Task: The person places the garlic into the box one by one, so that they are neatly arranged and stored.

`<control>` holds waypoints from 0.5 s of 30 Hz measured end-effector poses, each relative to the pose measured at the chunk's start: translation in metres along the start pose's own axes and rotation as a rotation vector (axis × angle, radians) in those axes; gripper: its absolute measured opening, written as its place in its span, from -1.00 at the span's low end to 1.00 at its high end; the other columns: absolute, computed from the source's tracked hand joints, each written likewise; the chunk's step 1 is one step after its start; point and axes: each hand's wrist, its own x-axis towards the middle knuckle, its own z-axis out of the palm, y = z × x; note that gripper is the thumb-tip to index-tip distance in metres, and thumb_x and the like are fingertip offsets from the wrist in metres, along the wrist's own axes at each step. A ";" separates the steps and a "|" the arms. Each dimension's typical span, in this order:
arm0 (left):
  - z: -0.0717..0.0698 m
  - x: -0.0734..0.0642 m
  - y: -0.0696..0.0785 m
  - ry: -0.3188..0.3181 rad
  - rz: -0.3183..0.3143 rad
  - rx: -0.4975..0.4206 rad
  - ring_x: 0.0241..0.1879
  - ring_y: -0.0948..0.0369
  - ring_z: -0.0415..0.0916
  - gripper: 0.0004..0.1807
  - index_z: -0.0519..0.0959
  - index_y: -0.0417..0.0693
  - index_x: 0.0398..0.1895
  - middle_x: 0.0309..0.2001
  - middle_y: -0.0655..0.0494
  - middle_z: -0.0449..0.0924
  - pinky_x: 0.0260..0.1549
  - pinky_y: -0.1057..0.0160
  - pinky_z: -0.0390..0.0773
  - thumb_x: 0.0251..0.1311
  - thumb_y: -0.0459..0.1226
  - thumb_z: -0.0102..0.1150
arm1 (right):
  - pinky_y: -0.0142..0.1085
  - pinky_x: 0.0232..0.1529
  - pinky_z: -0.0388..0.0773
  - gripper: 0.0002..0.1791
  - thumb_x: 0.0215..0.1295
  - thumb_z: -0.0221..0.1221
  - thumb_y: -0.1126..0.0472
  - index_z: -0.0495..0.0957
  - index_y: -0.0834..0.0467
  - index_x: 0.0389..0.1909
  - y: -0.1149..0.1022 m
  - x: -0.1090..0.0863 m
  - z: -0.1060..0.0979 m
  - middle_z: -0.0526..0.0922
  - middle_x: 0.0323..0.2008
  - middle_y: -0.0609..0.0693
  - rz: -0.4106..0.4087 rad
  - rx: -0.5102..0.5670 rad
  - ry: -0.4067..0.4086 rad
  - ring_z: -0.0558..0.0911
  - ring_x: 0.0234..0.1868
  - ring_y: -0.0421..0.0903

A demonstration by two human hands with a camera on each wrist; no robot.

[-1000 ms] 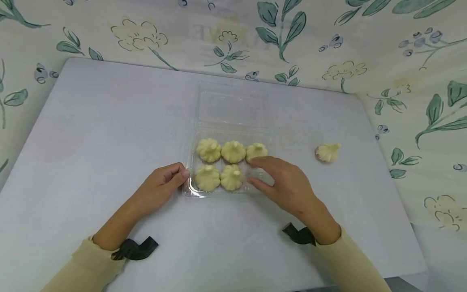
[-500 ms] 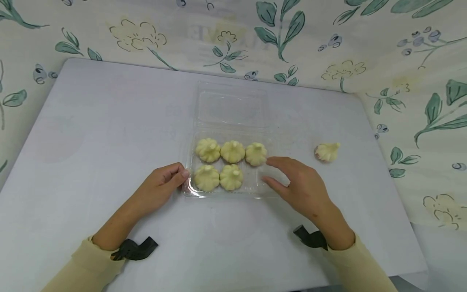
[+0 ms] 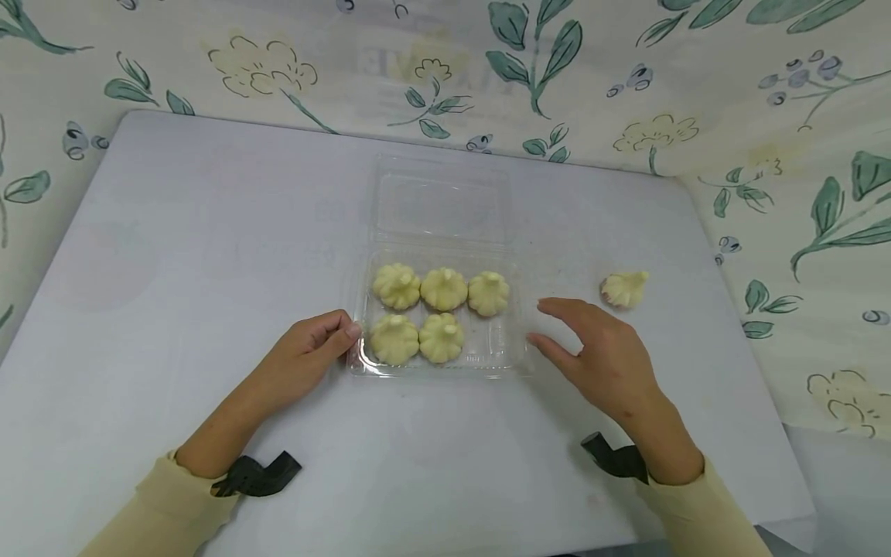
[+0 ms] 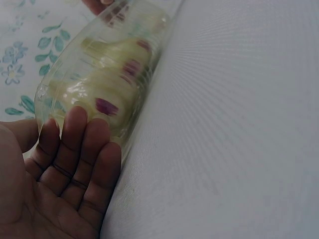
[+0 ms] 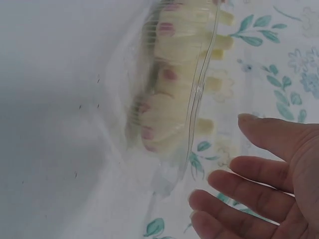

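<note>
A clear plastic clamshell box (image 3: 480, 357) lies on the white table with its lid (image 3: 442, 203) folded back. Several garlic bulbs (image 3: 444, 289) sit inside: three across the back row, two in the front row, at the left and middle. My left hand (image 3: 306, 352) holds the box's left edge, thumb on the rim and fingers (image 4: 75, 132) against the outer wall. To the right of the box hovers my right hand (image 3: 605, 360), thumb and fingers apart with nothing between them. One more garlic bulb (image 3: 624, 290) lies on its side just beyond it.
A white tabletop (image 3: 209, 232) carries the box and the loose bulb. Floral-patterned cloth (image 3: 445, 70) rises behind the table and along its sides. Black straps (image 3: 257, 473) hang at both wrists.
My right hand has drawn back to the right, away from the rightmost bulb in the back row and out past the box's edge. The left hand and the box stay put.
</note>
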 end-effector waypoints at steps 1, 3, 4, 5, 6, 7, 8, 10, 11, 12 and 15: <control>0.000 0.000 0.000 -0.001 0.001 -0.001 -0.30 0.10 0.44 -0.67 0.52 -0.08 -0.36 -0.36 0.03 0.52 -0.27 0.26 0.45 0.63 -0.14 0.02 | -0.02 -0.09 0.68 -0.51 0.16 0.55 0.17 0.70 0.18 0.11 0.001 -0.001 -0.001 0.76 0.03 0.04 0.006 -0.007 0.002 0.74 0.04 0.05; 0.000 0.000 0.000 -0.002 0.003 -0.002 -0.30 0.10 0.44 -0.67 0.52 -0.09 -0.36 -0.36 0.02 0.52 -0.27 0.26 0.45 0.63 -0.15 0.02 | -0.01 -0.11 0.68 -0.50 0.15 0.55 0.18 0.69 0.17 0.12 0.004 -0.003 -0.003 0.76 0.03 0.05 0.015 -0.017 0.007 0.74 0.04 0.05; 0.000 0.001 -0.001 -0.003 0.003 -0.004 -0.29 0.10 0.44 -0.67 0.52 -0.09 -0.36 -0.36 0.02 0.53 -0.27 0.26 0.46 0.63 -0.15 0.02 | 0.00 -0.11 0.68 -0.49 0.15 0.56 0.18 0.69 0.17 0.12 0.006 -0.003 -0.004 0.76 0.03 0.05 0.018 -0.018 0.012 0.74 0.04 0.06; 0.000 0.001 -0.001 -0.003 0.002 -0.006 -0.29 0.10 0.44 -0.67 0.52 -0.09 -0.36 -0.36 0.02 0.53 -0.27 0.26 0.46 0.63 -0.15 0.02 | 0.01 -0.10 0.68 -0.49 0.14 0.56 0.19 0.69 0.17 0.13 0.007 -0.004 -0.006 0.76 0.03 0.06 0.021 -0.021 0.018 0.74 0.04 0.07; 0.001 0.001 -0.001 -0.003 0.003 -0.008 -0.30 0.10 0.44 -0.67 0.52 -0.09 -0.36 -0.36 0.02 0.52 -0.27 0.26 0.46 0.63 -0.15 0.02 | 0.02 -0.10 0.67 -0.48 0.14 0.56 0.19 0.69 0.17 0.13 0.008 -0.005 -0.007 0.76 0.03 0.06 0.026 -0.025 0.024 0.74 0.03 0.08; 0.001 0.001 -0.001 -0.003 0.003 -0.010 -0.30 0.10 0.44 -0.67 0.52 -0.09 -0.36 -0.36 0.02 0.52 -0.27 0.26 0.46 0.63 -0.15 0.03 | 0.03 -0.10 0.67 -0.48 0.13 0.56 0.20 0.69 0.18 0.13 0.009 -0.006 -0.008 0.76 0.03 0.07 0.032 -0.027 0.029 0.74 0.04 0.09; 0.001 0.001 -0.001 -0.003 0.007 -0.012 -0.30 0.10 0.44 -0.67 0.51 -0.09 -0.37 -0.36 0.02 0.52 -0.26 0.26 0.46 0.63 -0.16 0.03 | 0.04 -0.09 0.66 -0.47 0.13 0.57 0.20 0.68 0.18 0.14 0.010 -0.007 -0.009 0.76 0.03 0.08 0.038 -0.027 0.032 0.73 0.04 0.10; 0.001 0.001 -0.001 -0.003 0.008 -0.013 -0.29 0.10 0.45 -0.67 0.52 -0.09 -0.37 -0.36 0.03 0.53 -0.26 0.26 0.46 0.63 -0.16 0.03 | 0.06 -0.06 0.65 -0.46 0.12 0.57 0.21 0.68 0.19 0.14 0.012 -0.008 -0.011 0.76 0.03 0.10 0.049 -0.029 0.039 0.72 0.06 0.13; 0.002 0.001 -0.002 -0.002 0.009 -0.012 -0.29 0.10 0.45 -0.68 0.52 -0.09 -0.37 -0.36 0.03 0.53 -0.26 0.26 0.46 0.63 -0.16 0.02 | 0.08 -0.04 0.64 -0.46 0.12 0.57 0.21 0.68 0.20 0.14 0.012 -0.008 -0.012 0.75 0.04 0.12 0.057 -0.033 0.039 0.72 0.07 0.14; 0.002 0.001 -0.002 -0.001 0.010 -0.010 -0.30 0.10 0.45 -0.68 0.52 -0.09 -0.37 -0.36 0.03 0.53 -0.26 0.26 0.46 0.63 -0.16 0.02 | 0.08 -0.03 0.64 -0.45 0.12 0.57 0.21 0.68 0.20 0.15 0.013 -0.009 -0.013 0.75 0.05 0.13 0.066 -0.037 0.038 0.71 0.08 0.15; 0.002 0.001 -0.003 0.001 0.007 0.001 -0.30 0.10 0.45 -0.68 0.52 -0.07 -0.36 -0.36 0.04 0.53 -0.27 0.25 0.45 0.63 -0.15 0.02 | 0.12 -0.01 0.62 -0.42 0.11 0.58 0.21 0.66 0.21 0.17 0.016 -0.010 -0.015 0.73 0.07 0.18 0.087 -0.052 0.036 0.69 0.11 0.18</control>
